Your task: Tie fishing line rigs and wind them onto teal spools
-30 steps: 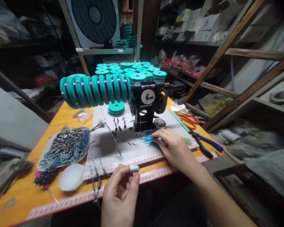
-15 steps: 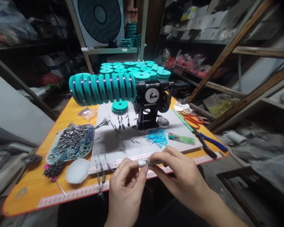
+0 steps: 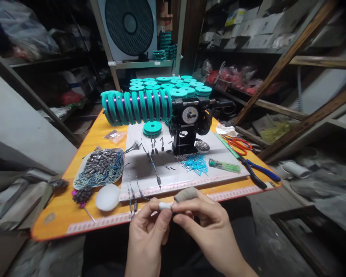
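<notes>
My left hand [image 3: 150, 229] is closed in a pinch, thumb against an index finger whose tip has a white cover [image 3: 165, 206]. Close beside it, my right hand [image 3: 210, 227] pinches too, and one of its fingers wears a grey-beige wrap [image 3: 187, 194]. The fingertips of both hands nearly meet just past the table's front edge. Whatever lies between them is too small to make out. Beyond the hands, small rigs with dark weights [image 3: 158, 180] hang on fine line over a white board [image 3: 150, 190].
A black winding machine [image 3: 186, 130] carries a row of teal spools [image 3: 137, 107]. At left are a tray of weights [image 3: 100, 167] and a white bowl [image 3: 107, 197]. Blue tubes [image 3: 197, 164], a green-capped tube [image 3: 224, 166], pliers [image 3: 258, 173] and orange scissors [image 3: 239, 145] lie right.
The view has shifted, so the table appears further right. My hands have drawn lower and closer together, and the right hand's wrapped finger now shows more. Both remain pinched.
</notes>
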A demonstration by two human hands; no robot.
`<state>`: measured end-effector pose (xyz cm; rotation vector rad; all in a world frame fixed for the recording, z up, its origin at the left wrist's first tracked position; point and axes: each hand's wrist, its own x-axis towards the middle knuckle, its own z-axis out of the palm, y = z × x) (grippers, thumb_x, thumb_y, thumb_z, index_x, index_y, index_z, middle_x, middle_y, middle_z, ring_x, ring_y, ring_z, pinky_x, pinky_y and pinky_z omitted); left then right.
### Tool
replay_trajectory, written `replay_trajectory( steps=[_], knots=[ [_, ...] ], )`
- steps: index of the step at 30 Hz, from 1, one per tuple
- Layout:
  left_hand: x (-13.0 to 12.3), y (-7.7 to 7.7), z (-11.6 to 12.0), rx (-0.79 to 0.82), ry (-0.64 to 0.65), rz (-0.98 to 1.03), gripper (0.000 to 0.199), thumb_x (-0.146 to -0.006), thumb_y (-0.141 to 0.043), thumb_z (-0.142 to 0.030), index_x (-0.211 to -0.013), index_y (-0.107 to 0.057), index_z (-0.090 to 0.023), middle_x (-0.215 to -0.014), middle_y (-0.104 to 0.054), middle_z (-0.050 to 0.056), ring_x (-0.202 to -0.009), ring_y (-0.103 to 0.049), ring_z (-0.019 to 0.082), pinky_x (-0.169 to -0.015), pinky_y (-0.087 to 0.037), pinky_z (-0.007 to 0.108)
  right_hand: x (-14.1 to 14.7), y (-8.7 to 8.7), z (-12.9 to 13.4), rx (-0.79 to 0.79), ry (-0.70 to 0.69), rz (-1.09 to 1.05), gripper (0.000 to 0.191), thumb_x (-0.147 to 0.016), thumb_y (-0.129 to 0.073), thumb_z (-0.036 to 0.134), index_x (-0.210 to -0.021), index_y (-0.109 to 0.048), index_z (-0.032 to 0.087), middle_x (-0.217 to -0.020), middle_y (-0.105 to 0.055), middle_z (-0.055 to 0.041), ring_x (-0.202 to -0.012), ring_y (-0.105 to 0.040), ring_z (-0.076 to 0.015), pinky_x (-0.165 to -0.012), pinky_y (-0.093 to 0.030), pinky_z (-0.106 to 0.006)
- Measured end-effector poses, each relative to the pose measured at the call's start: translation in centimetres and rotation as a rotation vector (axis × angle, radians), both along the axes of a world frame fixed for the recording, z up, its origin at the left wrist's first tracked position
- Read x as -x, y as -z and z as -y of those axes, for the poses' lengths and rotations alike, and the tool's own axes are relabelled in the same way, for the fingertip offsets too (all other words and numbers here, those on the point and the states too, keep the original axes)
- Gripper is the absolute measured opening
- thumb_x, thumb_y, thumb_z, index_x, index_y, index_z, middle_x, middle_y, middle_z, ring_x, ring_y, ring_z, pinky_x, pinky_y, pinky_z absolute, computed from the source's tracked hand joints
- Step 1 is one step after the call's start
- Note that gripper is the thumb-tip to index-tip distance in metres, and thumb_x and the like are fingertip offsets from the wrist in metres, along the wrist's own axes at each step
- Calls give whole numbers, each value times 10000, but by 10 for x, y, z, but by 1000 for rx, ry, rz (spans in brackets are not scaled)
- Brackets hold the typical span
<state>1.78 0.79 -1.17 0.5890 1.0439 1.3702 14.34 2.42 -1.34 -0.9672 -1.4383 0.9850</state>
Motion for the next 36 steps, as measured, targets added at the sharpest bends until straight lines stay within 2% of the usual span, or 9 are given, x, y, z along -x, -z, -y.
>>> replay_trajectory(
  steps=[4,8,13,17,19,21,25,30,36],
  knots=[
    [7,2,3,-90,23,-105,266,-727,-745,-422,-730,-663,-169,-612,-454,-43,-481,-316,39,-431,-233,157,1,-1,1,16,-41,-111,56,-787,-732,219,-820,-752,259,-851,-642,-38,-749,-592,-144,-593,-478,-228],
    [15,9,0,-268,79,-411,170,-814,-666,-313,-726,-637,-170,-768,-572,22,-700,-539,131,-640,-452,221,-3,-20,4,-8,-162,9,88,-780,-728,165,-812,-739,247,-1017,-656,-45,-695,-591,-109,-575,-479,-212],
    [21,15,0,-317,82,-531,53,-783,-644,-181,-748,-605,-188,-761,-541,0,-695,-543,137,-598,-447,210,6,-40,6,-224,-323,144,195,-778,-685,45,-886,-738,197,-925,-707,-52,-770,-661,-137,-669,-526,-217],
    [19,10,10,-389,104,-509,89,-793,-650,-233,-876,-639,-201,-766,-575,7,-660,-542,132,-605,-469,219,8,-39,9,-300,-157,177,195,-787,-650,31,-880,-722,186,-779,-699,-29,-666,-646,-116,-579,-501,-190],
    [16,4,17,-314,107,-388,187,-821,-642,-299,-990,-637,-219,-748,-600,4,-593,-542,110,-566,-475,204,5,-36,12,-278,-70,181,173,-788,-657,58,-866,-717,200,-749,-687,-19,-637,-632,-113,-539,-488,-182],
    [12,-2,22,-225,81,-288,168,-820,-654,-327,-955,-647,-227,-704,-600,-12,-544,-527,84,-513,-451,164,3,-31,15,-257,-7,172,157,-783,-675,77,-846,-715,215,-727,-683,-10,-628,-622,-111,-534,-481,-177],
    [7,-7,25,-184,-26,-296,117,-758,-722,-295,-724,-650,-208,-706,-604,-21,-654,-573,83,-588,-464,122,3,-15,19,-56,-11,26,112,-782,-708,130,-801,-718,240,-735,-687,-6,-643,-607,-102,-567,-473,-173],
    [8,0,23,-323,-98,-395,22,-779,-688,-211,-762,-681,-223,-750,-619,-8,-727,-608,122,-630,-490,167,8,7,24,414,-161,-573,45,-805,-717,252,-815,-681,228,-902,-665,-10,-434,-382,4,-362,-315,-102],
    [11,5,23,-555,-44,-708,137,-779,-661,-107,-831,-697,-229,-681,-550,-16,-586,-524,102,-498,-427,177,10,9,26,515,-242,-742,95,-817,-711,281,-791,-690,192,-829,-656,-26,-522,-490,-28,-433,-405,-101]
  ],
)
